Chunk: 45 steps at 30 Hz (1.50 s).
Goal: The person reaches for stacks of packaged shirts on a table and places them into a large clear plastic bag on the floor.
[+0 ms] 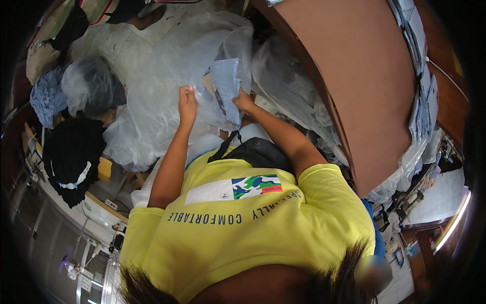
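Note:
In my right hand is a folded light blue garment, gripped at its right side. The garment stands roughly upright above my lap, with a brown card-like piece at its left edge and a dark strip along its face. My left hand is raised to the left, apart from the garment, its fingers closed. Whatever it may pinch is too small or hidden to make out. Beneath and behind both hands spreads a big heap of clear plastic. A black bag rests at my waist.
A broad brown tabletop rises at my right, with packaged blue garments along its far edge. To the left are a blue cloth bundle, a plastic-wrapped bundle and black cloth. Another person's foot shows at the top.

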Tool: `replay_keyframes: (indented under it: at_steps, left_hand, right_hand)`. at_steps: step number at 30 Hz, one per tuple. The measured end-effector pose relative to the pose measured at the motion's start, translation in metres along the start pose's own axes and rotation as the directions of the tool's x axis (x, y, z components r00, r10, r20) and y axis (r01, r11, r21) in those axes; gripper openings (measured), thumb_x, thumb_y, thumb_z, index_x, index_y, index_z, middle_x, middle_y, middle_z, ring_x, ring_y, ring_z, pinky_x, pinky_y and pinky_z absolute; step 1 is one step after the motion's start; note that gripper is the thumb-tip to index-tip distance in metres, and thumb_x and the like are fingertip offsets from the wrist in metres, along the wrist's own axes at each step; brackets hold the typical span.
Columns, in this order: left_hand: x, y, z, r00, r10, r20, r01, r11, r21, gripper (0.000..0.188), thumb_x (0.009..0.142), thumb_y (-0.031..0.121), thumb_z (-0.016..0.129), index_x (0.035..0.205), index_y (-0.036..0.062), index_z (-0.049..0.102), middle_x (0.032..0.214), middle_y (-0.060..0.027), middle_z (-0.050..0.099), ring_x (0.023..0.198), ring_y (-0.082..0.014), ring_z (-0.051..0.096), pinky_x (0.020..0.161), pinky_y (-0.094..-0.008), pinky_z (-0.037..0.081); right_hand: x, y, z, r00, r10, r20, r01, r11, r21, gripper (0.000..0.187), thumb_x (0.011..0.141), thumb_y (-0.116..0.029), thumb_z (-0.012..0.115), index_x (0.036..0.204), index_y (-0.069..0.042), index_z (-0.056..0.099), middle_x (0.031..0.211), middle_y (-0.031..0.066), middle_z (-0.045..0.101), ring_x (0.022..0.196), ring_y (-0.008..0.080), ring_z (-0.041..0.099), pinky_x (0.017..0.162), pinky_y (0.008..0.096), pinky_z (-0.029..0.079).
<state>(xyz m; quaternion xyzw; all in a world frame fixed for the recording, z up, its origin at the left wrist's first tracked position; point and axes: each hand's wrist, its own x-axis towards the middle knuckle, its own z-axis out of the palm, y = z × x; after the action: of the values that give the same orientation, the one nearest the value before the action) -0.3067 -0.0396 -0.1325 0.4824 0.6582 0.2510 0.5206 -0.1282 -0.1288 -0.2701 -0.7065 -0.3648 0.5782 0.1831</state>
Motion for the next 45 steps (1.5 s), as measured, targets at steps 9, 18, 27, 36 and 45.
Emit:
replay_keyframes:
  at_steps: [9, 18, 27, 36, 45]
  left_hand:
    - [0.004, 0.021, -0.054, 0.992, -0.123, -0.001, 0.123, 0.99, -0.068, 0.024, 0.09, 0.031, 0.042, 0.088, 0.0081, 0.046, 0.06, 0.0043, 0.038, 0.051, -0.0042, 0.036, 0.044, -0.0201, 0.035]
    - [0.03, 0.028, -0.037, 0.985, -0.171, 0.01, 0.171, 0.981, -0.097, 0.022, 0.089, 0.03, 0.043, 0.087, 0.0082, 0.046, 0.061, 0.0036, 0.037, 0.052, -0.0047, 0.038, 0.045, -0.0207, 0.038]
    - [0.016, 0.056, -0.007, 0.978, -0.198, 0.07, 0.199, 0.98, -0.011, 0.022, 0.088, 0.03, 0.045, 0.083, 0.0088, 0.048, 0.062, 0.0043, 0.037, 0.052, -0.0041, 0.036, 0.045, -0.0205, 0.034]
    - [-0.011, 0.066, 0.003, 0.99, -0.141, 0.03, 0.135, 0.981, 0.139, 0.021, 0.086, 0.03, 0.046, 0.085, 0.0101, 0.051, 0.066, 0.0042, 0.038, 0.055, -0.006, 0.037, 0.045, -0.0213, 0.033]
    - [-0.036, 0.154, 0.013, 0.988, 0.098, 0.116, -0.083, 0.989, -0.124, 0.023, 0.087, 0.03, 0.047, 0.09, 0.0068, 0.05, 0.084, 0.0018, 0.045, 0.08, -0.0095, 0.042, 0.07, -0.0246, 0.035]
  right_hand:
    - [0.111, -0.05, -0.012, 0.979, 0.198, 0.035, -0.191, 0.97, -0.149, 0.08, 0.07, -0.024, 0.066, 0.133, -0.015, 0.017, 0.108, 0.0183, 0.054, 0.094, 0.0318, 0.055, 0.074, 0.0421, 0.046]
    - [0.038, -0.041, -0.074, 0.859, 0.255, 0.445, 0.225, 0.592, -0.774, 0.06, 0.072, -0.017, 0.053, 0.128, -0.025, 0.035, 0.125, 0.0117, 0.044, 0.117, 0.0278, 0.04, 0.093, 0.0469, 0.03]
    - [-0.038, -0.015, -0.037, 0.893, -0.022, 0.449, 0.419, 0.407, -0.812, 0.062, 0.081, -0.015, 0.048, 0.133, -0.035, 0.02, 0.134, 0.0104, 0.03, 0.112, 0.0288, 0.044, 0.088, 0.0439, 0.034]
    - [0.014, 0.032, -0.031, 0.941, -0.134, 0.312, 0.324, 0.623, -0.711, 0.021, 0.071, -0.011, 0.048, 0.08, -0.002, 0.065, 0.087, 0.0152, 0.063, 0.081, 0.0291, 0.061, 0.067, 0.0403, 0.048]
    - [-0.15, -0.07, -0.199, 0.841, -0.541, 0.015, 0.464, 0.707, -0.534, 0.008, 0.061, -0.008, 0.055, 0.069, -0.008, 0.057, 0.072, 0.0109, 0.06, 0.069, 0.0305, 0.059, 0.058, 0.0418, 0.046]
